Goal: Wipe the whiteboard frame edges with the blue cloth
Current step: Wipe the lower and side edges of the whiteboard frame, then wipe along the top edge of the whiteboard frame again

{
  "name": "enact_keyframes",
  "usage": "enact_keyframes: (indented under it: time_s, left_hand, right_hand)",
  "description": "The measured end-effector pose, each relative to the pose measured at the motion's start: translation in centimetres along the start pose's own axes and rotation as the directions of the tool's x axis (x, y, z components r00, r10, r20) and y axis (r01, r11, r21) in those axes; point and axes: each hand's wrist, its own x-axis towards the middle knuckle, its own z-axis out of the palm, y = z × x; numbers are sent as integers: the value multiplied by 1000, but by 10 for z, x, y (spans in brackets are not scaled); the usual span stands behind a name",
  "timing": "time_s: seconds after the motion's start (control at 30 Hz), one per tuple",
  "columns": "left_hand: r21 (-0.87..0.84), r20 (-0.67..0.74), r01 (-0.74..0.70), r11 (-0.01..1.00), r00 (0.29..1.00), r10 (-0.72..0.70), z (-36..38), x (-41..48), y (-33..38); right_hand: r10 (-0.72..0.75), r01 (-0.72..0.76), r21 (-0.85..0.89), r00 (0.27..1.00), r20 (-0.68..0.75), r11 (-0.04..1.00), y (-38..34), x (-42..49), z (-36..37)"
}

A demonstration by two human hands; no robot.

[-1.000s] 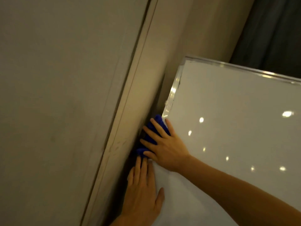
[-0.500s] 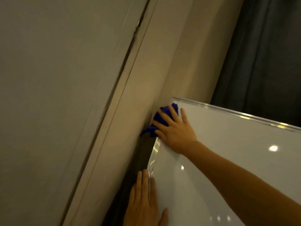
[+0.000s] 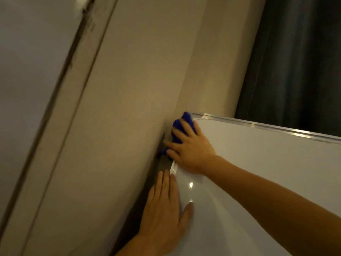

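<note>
A white whiteboard [image 3: 267, 169] with a shiny metal frame [image 3: 273, 127] fills the lower right. My right hand [image 3: 190, 148] presses a bunched blue cloth [image 3: 181, 124] against the frame's left edge, just below the top left corner. The cloth wraps over the edge into the dark gap beside the wall. My left hand [image 3: 164, 213] lies flat on the board's left edge lower down, fingers together pointing up, holding nothing. A short stretch of bare frame [image 3: 173, 168] shows between the two hands.
A beige wall [image 3: 129, 108] stands tight against the board's left edge, leaving only a narrow dark gap. A door frame with a dark seam [image 3: 60, 74] runs diagonally at the left. Dark curtains [image 3: 295, 61] hang behind the board's top edge.
My right hand has slid the cloth up the left frame edge to the top corner. The left hand has stayed flat on the edge below it. The view has tilted upward.
</note>
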Motion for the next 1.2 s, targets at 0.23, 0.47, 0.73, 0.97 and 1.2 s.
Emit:
enact_keyframes:
  time_s: [0.23, 0.47, 0.73, 0.97, 1.2]
  left_hand:
    - [75, 50, 34, 997, 998, -37, 18, 23, 15]
    - [118, 9, 76, 990, 997, -77, 17, 49, 41]
    - [89, -119, -117, 989, 985, 128, -12, 118, 89]
    - [117, -134, -247, 962, 956, 261, -19, 159, 154]
    - [263, -1, -494, 829, 859, 512, 9, 152, 224]
  right_hand:
    - [155, -161, -115, 986, -66, 980, 62, 8, 11]
    - [59, -68, -71, 991, -122, 995, 67, -13, 22]
    - [329, -326, 46, 937, -120, 944, 111, -65, 11]
    - [521, -520, 31, 849, -94, 853, 167, -169, 2]
    - [823, -823, -109, 565, -59, 557, 253, -307, -13]
